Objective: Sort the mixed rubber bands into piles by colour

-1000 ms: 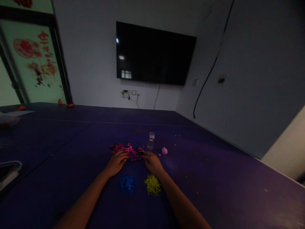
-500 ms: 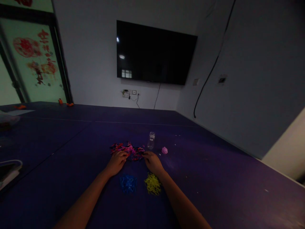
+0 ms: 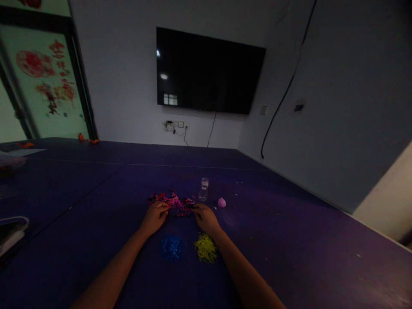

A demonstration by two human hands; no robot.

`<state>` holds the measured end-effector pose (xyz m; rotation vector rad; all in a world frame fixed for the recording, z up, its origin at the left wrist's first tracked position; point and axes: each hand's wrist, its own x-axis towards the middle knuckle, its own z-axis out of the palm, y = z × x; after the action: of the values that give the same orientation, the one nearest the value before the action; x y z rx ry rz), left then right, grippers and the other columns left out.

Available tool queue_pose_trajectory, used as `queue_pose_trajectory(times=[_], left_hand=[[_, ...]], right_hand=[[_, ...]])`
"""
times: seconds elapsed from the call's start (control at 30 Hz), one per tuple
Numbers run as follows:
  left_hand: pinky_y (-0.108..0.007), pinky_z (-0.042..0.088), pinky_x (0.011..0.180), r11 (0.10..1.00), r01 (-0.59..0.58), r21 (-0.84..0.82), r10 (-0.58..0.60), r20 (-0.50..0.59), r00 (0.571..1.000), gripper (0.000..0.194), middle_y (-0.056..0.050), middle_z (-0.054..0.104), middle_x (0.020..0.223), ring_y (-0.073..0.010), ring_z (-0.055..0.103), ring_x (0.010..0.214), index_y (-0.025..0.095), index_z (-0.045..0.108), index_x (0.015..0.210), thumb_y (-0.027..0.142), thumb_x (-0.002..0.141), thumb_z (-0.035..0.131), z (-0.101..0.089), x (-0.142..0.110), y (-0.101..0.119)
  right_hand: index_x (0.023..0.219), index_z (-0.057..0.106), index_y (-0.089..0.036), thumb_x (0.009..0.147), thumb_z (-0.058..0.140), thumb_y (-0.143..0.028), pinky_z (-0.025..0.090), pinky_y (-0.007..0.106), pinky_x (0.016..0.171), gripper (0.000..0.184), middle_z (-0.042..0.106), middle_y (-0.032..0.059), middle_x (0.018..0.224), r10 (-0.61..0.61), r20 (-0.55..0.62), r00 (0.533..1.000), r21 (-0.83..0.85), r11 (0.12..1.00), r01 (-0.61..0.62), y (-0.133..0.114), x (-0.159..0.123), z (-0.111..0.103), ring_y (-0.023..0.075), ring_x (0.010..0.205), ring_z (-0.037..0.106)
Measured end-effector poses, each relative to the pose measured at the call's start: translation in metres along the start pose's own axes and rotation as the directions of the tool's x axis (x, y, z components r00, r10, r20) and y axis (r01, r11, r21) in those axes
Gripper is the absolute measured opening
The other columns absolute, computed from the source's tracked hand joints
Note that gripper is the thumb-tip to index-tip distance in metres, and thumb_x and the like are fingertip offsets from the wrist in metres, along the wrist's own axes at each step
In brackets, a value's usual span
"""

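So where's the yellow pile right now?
In the head view, the yellow pile lies low, near the middle, right of the blue pile and below the pink-and-red tangle.

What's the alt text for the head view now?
Left hand and right hand touch a pile of pink, red and dark strands on a purple surface; a blue pile and yellow pile lie nearer. A clear bottle and a television are beyond.

From my end can't tell if L hand point(image 3: 155, 217) or R hand point(image 3: 206, 219) grips strands in the mixed pile point(image 3: 174, 201); contact's too small & dim. Forearms point(image 3: 111, 268) run off btm edge. White-rimmed thing point(image 3: 13, 241) cut at L edge; clear thing point(image 3: 11, 160) too, & blurred. Bottle point(image 3: 203, 192) label: unreadable. Specks point(image 3: 358, 255) too tiny to ID.
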<state>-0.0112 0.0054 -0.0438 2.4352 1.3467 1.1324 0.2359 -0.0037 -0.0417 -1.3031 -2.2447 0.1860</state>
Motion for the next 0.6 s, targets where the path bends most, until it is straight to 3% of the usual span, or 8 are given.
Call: queue_pose_trajectory(times=[0.17, 0.4, 0.6], left_hand=[[-0.038, 0.048, 0.087, 0.996, 0.072, 0.049, -0.067, -0.085, 0.994, 0.027, -0.007, 0.067, 0.095, -0.0214, 0.061, 0.093, 0.019, 0.071, 0.087, 0.011, 0.077, 0.047, 0.002, 0.0, -0.004], [-0.033, 0.052, 0.08, 0.993, 0.111, -0.027, -0.114, -0.159, 0.981, 0.022, -0.006, 0.067, 0.092, -0.019, 0.063, 0.085, 0.018, 0.07, 0.081, 0.013, 0.078, 0.049, 0.002, -0.002, -0.008], [-0.034, 0.051, 0.081, 0.997, 0.019, -0.077, -0.022, -0.046, 0.999, 0.014, -0.005, 0.066, 0.092, -0.0202, 0.063, 0.086, 0.019, 0.07, 0.082, 0.023, 0.07, 0.069, 0.001, -0.003, 0.003]], right_hand=[[0.109, 0.065, -0.022, 0.078, 0.044, -0.007, 0.039, 0.03, 0.094, 0.041, 0.06, 0.0053, 0.119, 0.032, 0.017, 0.999, 0.001, 0.999, -0.032, 0.0, 0.0, 0.001, 0.0186, 0.108, 0.053], [0.109, 0.066, -0.021, 0.077, 0.044, -0.006, 0.04, 0.029, 0.092, 0.041, 0.061, 0.0059, 0.116, 0.013, 0.011, 1.0, -0.007, 1.0, -0.013, 0.001, 0.0, 0.001, 0.0182, 0.106, 0.055], [0.107, 0.066, -0.022, 0.077, 0.044, -0.005, 0.04, 0.029, 0.093, 0.041, 0.061, 0.0057, 0.117, 0.007, 0.001, 1.0, -0.021, 1.0, -0.007, -0.001, 0.001, -0.001, 0.018, 0.107, 0.054]])
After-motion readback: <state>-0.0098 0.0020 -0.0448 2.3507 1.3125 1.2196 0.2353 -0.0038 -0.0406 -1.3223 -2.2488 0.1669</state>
